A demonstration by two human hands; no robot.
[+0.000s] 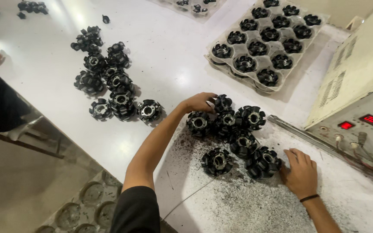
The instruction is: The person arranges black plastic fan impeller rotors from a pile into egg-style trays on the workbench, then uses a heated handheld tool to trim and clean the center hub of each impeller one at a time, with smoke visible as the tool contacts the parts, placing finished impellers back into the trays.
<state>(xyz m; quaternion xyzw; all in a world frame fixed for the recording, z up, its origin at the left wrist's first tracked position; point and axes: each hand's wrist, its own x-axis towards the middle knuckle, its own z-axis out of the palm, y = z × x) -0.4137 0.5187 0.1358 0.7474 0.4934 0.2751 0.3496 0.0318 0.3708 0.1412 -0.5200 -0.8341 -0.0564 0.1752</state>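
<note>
I'm seeing left hand [200, 102] pinching the top rotor [223, 103] of the near cluster | right hand [299, 171] lying flat, fingers together, touching a rotor [263, 162] | tray [221, 41] sitting well apart

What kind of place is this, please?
Probably a small factory workbench. Many identical black wound parts lie on a white table, more sit in a moulded tray, and a machine with red digits stands beside.
</note>
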